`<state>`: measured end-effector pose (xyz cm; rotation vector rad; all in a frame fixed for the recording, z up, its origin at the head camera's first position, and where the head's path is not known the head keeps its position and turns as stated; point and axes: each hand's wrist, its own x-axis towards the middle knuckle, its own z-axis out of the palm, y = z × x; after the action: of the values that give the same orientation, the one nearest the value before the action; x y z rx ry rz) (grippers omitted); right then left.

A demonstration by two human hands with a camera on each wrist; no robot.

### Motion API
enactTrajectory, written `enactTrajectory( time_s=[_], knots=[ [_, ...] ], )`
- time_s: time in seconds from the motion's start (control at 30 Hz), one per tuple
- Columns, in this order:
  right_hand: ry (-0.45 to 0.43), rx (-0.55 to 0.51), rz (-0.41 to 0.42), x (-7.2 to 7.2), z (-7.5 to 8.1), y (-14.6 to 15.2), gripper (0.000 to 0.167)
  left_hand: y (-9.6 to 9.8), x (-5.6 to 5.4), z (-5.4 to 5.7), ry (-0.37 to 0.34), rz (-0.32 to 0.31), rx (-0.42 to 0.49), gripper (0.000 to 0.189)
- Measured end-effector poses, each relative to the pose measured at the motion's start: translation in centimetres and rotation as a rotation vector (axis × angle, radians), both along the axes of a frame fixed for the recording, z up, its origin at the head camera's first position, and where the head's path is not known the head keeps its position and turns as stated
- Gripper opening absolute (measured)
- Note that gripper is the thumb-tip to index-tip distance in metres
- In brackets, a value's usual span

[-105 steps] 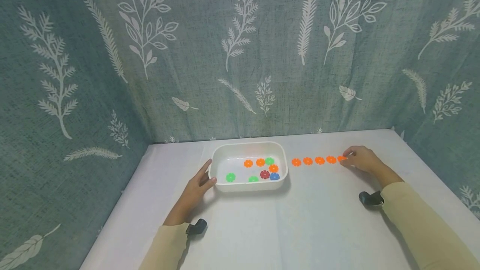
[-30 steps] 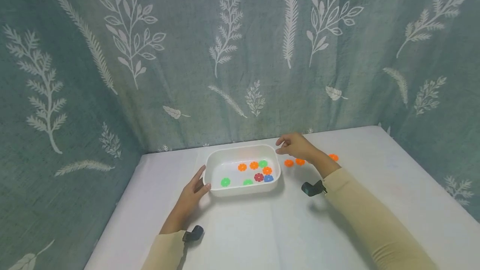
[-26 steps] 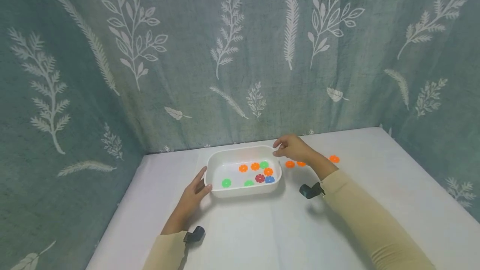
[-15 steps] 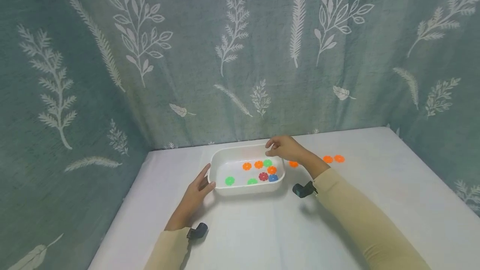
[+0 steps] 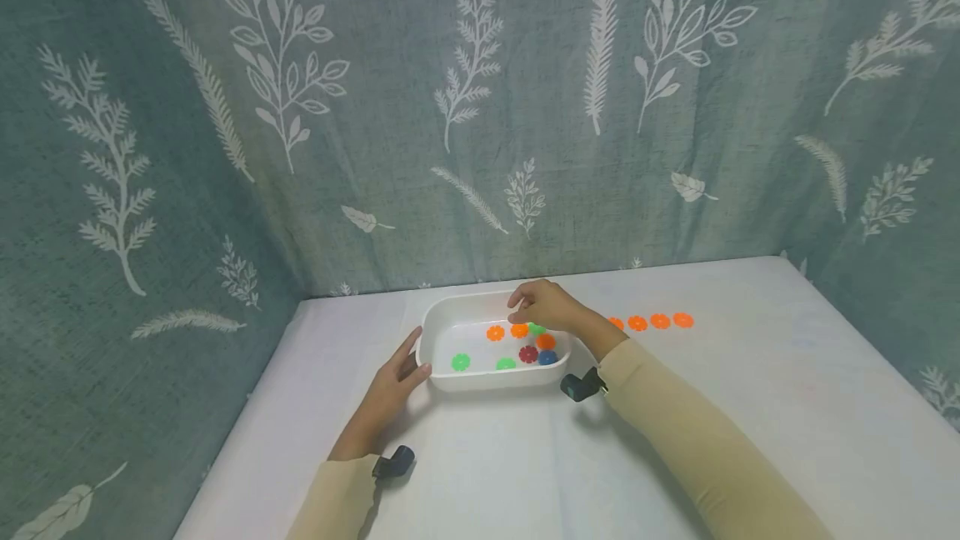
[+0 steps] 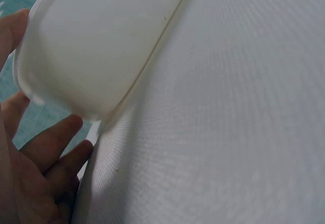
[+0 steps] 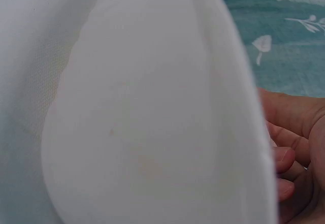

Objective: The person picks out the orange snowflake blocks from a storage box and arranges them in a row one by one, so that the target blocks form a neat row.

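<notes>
My left hand (image 5: 390, 386) rests against the left end of a white plastic tub (image 5: 480, 382), fingers spread, thumb near the front corner. In the left wrist view, fingertips (image 6: 73, 122) lie right at the tub's outer wall. Over the tub's right half is my right hand (image 5: 546, 304), thumb and forefinger apart with nothing visible between them. Just below those fingertips lies an orange notched disc (image 5: 519, 330), with a green disc (image 5: 536, 329) partly covered by the hand. The right wrist view shows the tub wall hiding part of that hand.
Other notched discs in the tub include an orange one (image 5: 495, 333), a green one (image 5: 461, 362), a red one (image 5: 528, 354) and a blue one (image 5: 548, 358). Right of the tub, a row of orange discs (image 5: 660, 321) lies on the white table (image 5: 480, 473), partly behind the right wrist. A patterned curtain (image 5: 375, 107) surrounds the back.
My right hand has left the far right disc of the orange row and moved left, over the rim and into the tub's space. My left hand has stayed at the tub.
</notes>
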<state>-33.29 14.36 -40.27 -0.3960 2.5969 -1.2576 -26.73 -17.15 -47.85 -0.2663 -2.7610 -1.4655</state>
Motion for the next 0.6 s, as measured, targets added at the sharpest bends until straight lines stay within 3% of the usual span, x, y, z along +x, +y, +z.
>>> enactTrajectory(
  time_s=[0.3, 0.6],
  knots=[
    [0.029, 0.009, 0.001, -1.4, -0.9, -1.2, 0.023, 0.1, -0.1, -0.1, -0.001, -0.001, 0.013, 0.073],
    [0.079, 0.074, 0.020, -1.3, -1.3, -2.5, 0.018, 0.1, 0.0, -0.2, -0.006, 0.033, -0.007, 0.072]
  ],
)
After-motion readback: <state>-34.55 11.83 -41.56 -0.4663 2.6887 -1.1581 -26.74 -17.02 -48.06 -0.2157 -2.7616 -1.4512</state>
